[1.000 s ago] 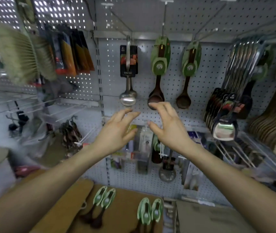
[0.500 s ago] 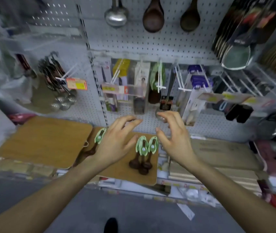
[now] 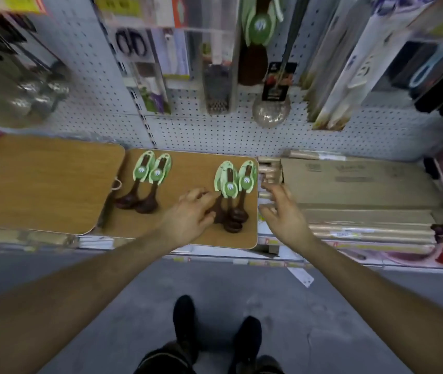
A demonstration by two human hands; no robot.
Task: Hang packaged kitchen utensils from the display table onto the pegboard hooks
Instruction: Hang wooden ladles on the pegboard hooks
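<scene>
Left grip [image 3: 190, 213] rests on the right-hand spoon pair [image 3: 235, 184] on the counter [image 3: 188, 168], fingers bent over a dark handle; clenched or not, can't tell. Right grip [image 3: 282, 214] hovers released above closed cardboard boxes [image 3: 349, 182], contents hidden. Second spoon pair [image 3: 148, 184] lies left. Pegboard [image 3: 215, 133] packs above: blurred.
</scene>
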